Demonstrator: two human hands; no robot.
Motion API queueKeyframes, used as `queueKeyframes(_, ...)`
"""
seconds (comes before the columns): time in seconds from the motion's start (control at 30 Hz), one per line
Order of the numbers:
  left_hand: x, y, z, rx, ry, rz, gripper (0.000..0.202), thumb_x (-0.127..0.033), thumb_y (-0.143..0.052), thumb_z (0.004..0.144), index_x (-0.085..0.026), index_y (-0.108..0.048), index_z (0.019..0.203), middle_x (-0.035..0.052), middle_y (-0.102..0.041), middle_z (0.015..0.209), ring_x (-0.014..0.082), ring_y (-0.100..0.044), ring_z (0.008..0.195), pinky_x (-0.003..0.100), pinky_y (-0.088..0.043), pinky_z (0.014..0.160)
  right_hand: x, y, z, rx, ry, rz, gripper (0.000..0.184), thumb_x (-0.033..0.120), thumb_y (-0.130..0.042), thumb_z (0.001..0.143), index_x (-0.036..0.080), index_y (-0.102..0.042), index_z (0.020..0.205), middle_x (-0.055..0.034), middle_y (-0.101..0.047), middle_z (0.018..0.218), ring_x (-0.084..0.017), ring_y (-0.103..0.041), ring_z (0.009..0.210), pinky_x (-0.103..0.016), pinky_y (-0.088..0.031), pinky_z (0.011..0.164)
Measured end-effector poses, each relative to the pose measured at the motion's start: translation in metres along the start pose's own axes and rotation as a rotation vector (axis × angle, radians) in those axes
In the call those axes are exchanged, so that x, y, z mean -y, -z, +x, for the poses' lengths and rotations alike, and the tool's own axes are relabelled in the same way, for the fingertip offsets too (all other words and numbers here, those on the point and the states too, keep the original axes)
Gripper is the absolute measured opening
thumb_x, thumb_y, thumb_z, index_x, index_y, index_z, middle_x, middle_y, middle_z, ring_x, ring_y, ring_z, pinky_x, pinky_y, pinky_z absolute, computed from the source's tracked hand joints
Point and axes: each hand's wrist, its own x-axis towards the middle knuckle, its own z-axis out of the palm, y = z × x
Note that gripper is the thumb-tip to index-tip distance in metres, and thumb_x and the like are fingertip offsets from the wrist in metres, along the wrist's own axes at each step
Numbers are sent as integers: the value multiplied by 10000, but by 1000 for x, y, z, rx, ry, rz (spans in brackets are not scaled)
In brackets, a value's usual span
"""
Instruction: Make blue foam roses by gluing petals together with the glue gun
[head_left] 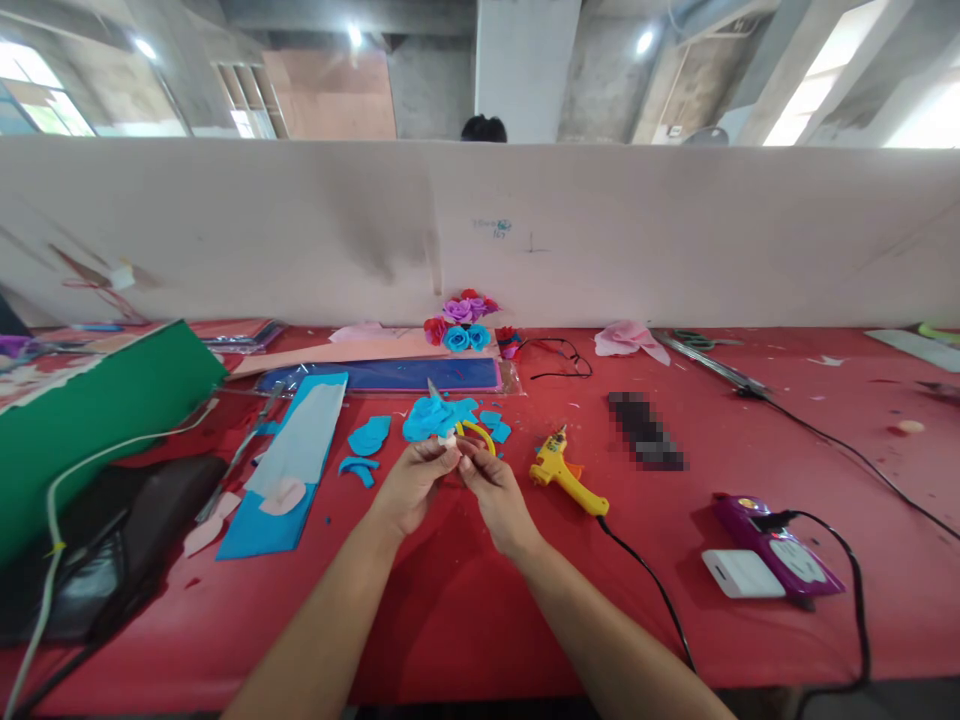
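Note:
My left hand (412, 486) and my right hand (498, 494) meet above the table's middle, thumbs and fingertips pinched together. Between the left fingertips shows a small pale pink piece (448, 439), mostly hidden. What the right fingertips press on is covered by the fingers. Just beyond my hands lies a heap of blue petal-shaped cutouts (429, 415), and a tool with a yellow handle (481, 436) rests partly behind them. More blue cutouts (369, 434) lie to the left. A yellow glue gun (564, 470) lies on its side to the right of my right hand.
Folded blue sheets (259, 522) and a green board (112, 420) are on the left. Finished-looking flowers (466, 320) stand by the white partition (300, 230). On the right are a blurred dark object (646, 430) and a purple power strip (780, 550) with cords. A person's hair shows behind.

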Motion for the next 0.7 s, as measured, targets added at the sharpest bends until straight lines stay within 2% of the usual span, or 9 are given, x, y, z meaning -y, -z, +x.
queueKeyframes(0.07, -1, 1, 0, 21, 16, -12, 179, -270, -780, 587, -137, -719, 690, 55, -689, 693, 134, -583, 578, 250, -439, 540, 0, -1, 0, 34, -37, 23, 299, 466, -553, 815, 227, -689, 931, -3, -589, 668, -145, -541, 651, -298, -485, 698)
queueKeyframes(0.13, 0, 2, 1, 9, 6, -31, 182, -285, -787, 574, -141, -711, 655, 42, -673, 648, 128, -568, 549, 253, -433, 527, 1, -1, -1, 47, -31, 34, 285, 451, -551, 823, 225, -682, 936, 8, -571, 653, -137, -534, 650, -285, -476, 696)
queueKeyframes(0.27, 1, 1, 3, -40, -58, -34, 161, -266, -789, 561, -142, -693, 597, 51, -685, 700, 166, -615, 708, 265, -456, 652, 2, -1, -2, 2, 52, -39, 244, 393, -597, 806, 247, -664, 989, -14, -638, 839, -173, -578, 846, -305, -463, 807)
queueKeyframes(0.4, -1, 0, 0, -5, -35, 15, 151, -265, -775, 585, -143, -704, 638, 70, -703, 792, 187, -626, 784, 275, -455, 688, 0, 0, -1, -26, 66, -121, 265, 412, -583, 809, 252, -678, 998, -25, -667, 867, -199, -589, 872, -332, -473, 819)
queueKeyframes(0.53, -2, 0, -2, 17, -2, 31, 164, -286, -765, 608, -155, -709, 689, 76, -708, 848, 205, -629, 840, 302, -468, 736, -2, 1, 0, 23, 49, -69, 308, 437, -540, 836, 273, -662, 1066, -26, -675, 948, -200, -597, 918, -356, -454, 891)
queueKeyframes(0.7, 2, 2, 0, 16, -76, 38, 149, -273, -773, 598, -152, -704, 649, 75, -711, 871, 218, -627, 885, 328, -459, 836, -3, 1, 0, 80, 39, 28, 295, 438, -546, 837, 303, -657, 1075, -21, -666, 1013, -194, -593, 971, -377, -403, 970)
